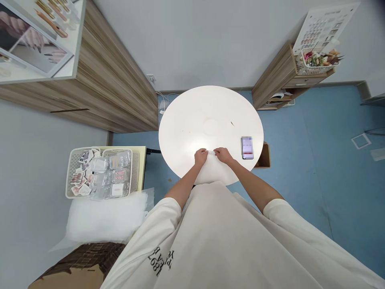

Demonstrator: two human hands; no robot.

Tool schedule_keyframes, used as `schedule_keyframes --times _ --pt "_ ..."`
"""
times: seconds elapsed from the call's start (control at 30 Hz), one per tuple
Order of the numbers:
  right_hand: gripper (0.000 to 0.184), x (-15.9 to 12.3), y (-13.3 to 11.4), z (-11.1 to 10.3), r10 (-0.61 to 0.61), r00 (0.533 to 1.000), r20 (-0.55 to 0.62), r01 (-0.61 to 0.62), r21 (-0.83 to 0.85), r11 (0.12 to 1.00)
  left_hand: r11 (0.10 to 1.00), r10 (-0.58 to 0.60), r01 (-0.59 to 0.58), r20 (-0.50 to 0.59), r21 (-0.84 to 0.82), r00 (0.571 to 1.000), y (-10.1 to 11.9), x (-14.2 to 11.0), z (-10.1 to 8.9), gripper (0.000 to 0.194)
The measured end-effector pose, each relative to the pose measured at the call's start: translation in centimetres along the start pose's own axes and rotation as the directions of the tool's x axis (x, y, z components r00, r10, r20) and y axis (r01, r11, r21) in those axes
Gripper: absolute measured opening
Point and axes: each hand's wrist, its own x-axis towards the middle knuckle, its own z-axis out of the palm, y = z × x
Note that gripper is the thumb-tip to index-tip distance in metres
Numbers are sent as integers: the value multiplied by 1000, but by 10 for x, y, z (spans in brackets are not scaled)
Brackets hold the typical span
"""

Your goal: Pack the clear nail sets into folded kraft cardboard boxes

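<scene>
Both hands meet near the front edge of a round white table (192, 108). My left hand (201, 155) is closed in a pinch on one end of the upper edge of a thin whitish sheet or bag (213, 168). The other end of that edge sits in the closed fingers of my right hand (221, 154). Below the hands the sheet or bag hangs toward my shirt, pale against the table, so its exact kind is hard to make out. A phone with a lit screen (247, 147) lies to the right of my right hand.
At left, white baskets (68, 176) of printed cards and clear plastic boxes stand on a yellow stand (142, 160). A pile of translucent white sheets or bags (105, 216) lies nearer. A brown bin (264, 156) is beside the table; wooden cabinets (120, 72) stand behind.
</scene>
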Motion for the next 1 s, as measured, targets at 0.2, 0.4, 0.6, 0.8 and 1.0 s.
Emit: schedule_keyframes --times 0.2,0.4,0.6,0.8,1.0 --pt "29 -2 -5 -6 -64 997 45 69 -117 991 1000 -8 8 3 -21 1000 0 0 -1 18" --pt "31 2 2 -4 -121 988 91 136 -180 974 1000 -14 14 7 -27 1000 0 -1 -4 20" --pt "37 3 12 6 -192 973 126 219 -263 939 996 -36 39 41 -83 999 -6 -1 -3 24" --pt "39 -3 8 13 -155 981 118 186 -324 928 992 -73 74 15 -105 997 -8 1 0 25" --pt "37 -3 5 15 -134 987 89 157 -334 930 992 -84 86 30 -95 996 -10 -3 0 32"
